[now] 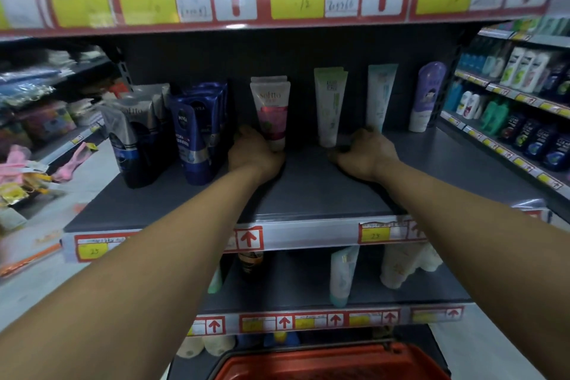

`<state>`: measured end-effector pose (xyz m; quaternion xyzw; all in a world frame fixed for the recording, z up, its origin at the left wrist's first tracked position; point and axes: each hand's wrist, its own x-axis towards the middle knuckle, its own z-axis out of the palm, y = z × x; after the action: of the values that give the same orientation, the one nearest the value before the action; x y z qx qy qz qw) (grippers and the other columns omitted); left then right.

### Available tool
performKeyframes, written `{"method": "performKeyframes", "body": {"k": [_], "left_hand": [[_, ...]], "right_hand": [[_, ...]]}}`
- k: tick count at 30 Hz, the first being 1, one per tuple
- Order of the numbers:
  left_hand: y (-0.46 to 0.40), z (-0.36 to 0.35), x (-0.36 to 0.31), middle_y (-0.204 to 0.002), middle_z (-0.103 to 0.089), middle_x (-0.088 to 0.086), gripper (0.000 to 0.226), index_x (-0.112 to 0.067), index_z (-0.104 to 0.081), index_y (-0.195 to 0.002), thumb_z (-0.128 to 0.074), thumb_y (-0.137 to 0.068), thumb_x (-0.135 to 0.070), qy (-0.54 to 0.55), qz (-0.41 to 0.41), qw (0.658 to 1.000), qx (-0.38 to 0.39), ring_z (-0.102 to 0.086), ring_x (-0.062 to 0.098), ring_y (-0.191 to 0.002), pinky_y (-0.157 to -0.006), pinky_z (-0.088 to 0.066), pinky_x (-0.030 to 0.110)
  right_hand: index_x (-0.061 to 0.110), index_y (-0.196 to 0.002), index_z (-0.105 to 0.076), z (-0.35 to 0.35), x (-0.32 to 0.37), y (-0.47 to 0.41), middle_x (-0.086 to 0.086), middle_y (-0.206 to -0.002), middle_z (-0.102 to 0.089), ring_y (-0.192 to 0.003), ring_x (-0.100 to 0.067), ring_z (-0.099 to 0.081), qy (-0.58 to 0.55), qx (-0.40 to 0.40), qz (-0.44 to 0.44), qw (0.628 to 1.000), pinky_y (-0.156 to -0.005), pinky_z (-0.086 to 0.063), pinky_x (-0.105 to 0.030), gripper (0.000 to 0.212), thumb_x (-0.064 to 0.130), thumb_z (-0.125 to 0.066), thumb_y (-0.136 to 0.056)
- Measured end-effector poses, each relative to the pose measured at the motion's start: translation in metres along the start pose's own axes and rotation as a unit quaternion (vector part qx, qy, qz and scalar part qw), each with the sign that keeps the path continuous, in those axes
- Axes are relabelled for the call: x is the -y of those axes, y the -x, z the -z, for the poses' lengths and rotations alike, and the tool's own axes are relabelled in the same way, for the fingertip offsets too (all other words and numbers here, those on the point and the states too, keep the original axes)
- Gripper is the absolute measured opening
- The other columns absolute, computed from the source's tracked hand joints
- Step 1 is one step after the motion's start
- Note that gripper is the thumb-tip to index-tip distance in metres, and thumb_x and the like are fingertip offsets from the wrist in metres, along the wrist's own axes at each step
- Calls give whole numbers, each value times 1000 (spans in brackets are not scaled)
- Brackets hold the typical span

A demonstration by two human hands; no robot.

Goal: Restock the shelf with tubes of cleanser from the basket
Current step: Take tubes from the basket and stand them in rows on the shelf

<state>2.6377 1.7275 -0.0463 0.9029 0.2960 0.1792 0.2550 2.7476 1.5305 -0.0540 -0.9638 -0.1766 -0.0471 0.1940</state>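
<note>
Head cam: both hands deep on the dark grey shelf (pixel 308 194), squaring up stock.

Left hand (pixel 254 153) grips the pink-and-white cleanser tube (pixel 271 111) at its cap, probably steadying it upright; right hand (pixel 367 153) sits by the pale green tube (pixel 330 105), grip hidden, can't tell. Red plastic basket (pixel 333 364) waits below.

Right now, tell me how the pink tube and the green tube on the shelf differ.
The pink tube has a pink-and-red label; the green tube is pale green and white. The pink tube stands by the left hand, which touches its base; the green tube stands just left of the right hand, apparently untouched. Both stand cap-down at the back of the shelf, each fronting a similar tube.
</note>
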Motion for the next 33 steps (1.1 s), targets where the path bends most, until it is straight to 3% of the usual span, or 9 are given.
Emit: {"method": "performKeyframes", "body": {"k": [5,8,12,16,18,25,30,33], "left_hand": [[35,11,-3,-145,-54,19,76,-8,-47,-146,-78,-83,-40,5,-43,998,40,-57,39,-131,-105,-53,44],[55,23,0,-138,-63,12,62,-17,-59,-138,-73,-82,-39,20,-63,997,43,-63,35,-124,-102,-54,42],[84,42,-2,-135,-65,11,48,-15,-60,-136,-69,-92,-29,11,-101,994,40,-63,34,-122,-98,-54,40],[114,59,-4,-132,-65,10,45,-17,-61,-135,-67,-92,-29,-6,-131,991,36,-63,33,-119,-96,-54,39],[128,65,-4,-132,-64,10,43,-17,-61,-132,-66,-91,-27,-27,-154,987,27,-62,34,-118,-92,-54,40],[179,70,-2,-129,-60,8,42,-16,-59,-132,-63,-92,-29,-64,-223,973,3,-57,28,-120,-94,-49,38],[220,59,10,-121,-62,2,35,-19,-61,-125,-64,-92,-28,-53,-288,956,-31,-58,23,-113,-93,-50,38],[239,45,21,-117,-63,0,30,-21,-62,-119,-64,-90,-28,-44,-283,958,-25,-59,23,-110,-91,-51,40]], "right_hand": [[14,-143,-51,14,6,38,-12,-147,-47,-125,-36,-56,-20,67,32,997,-98,-48,-36,79,65,-59,-83],[16,-141,-54,22,9,61,-8,-141,-52,-120,-30,-59,-31,104,70,992,-102,-50,-40,83,69,-57,-77],[11,-128,-59,30,2,91,-13,-125,-56,-113,-34,-58,0,25,120,992,-89,-46,-36,53,51,-57,-94],[9,-110,-64,39,3,120,-15,-112,-60,-105,-35,-58,-11,-39,137,990,-82,-47,-38,39,43,-55,-95],[9,-106,-64,43,7,133,-13,-109,-60,-104,-35,-59,-5,-54,138,989,-82,-49,-39,38,43,-54,-93],[9,-122,-61,42,9,191,-10,-124,-52,-120,-30,-47,-12,-105,142,984,-94,-51,-46,40,33,-55,-92],[10,-108,-64,27,5,233,-6,-113,-49,-105,-24,-49,23,-194,187,963,-83,-52,-39,29,23,-62,-82],[8,-102,-63,13,-1,257,-9,-110,-50,-101,-27,-49,32,-212,214,953,-83,-48,-37,28,21,-63,-77]]}}
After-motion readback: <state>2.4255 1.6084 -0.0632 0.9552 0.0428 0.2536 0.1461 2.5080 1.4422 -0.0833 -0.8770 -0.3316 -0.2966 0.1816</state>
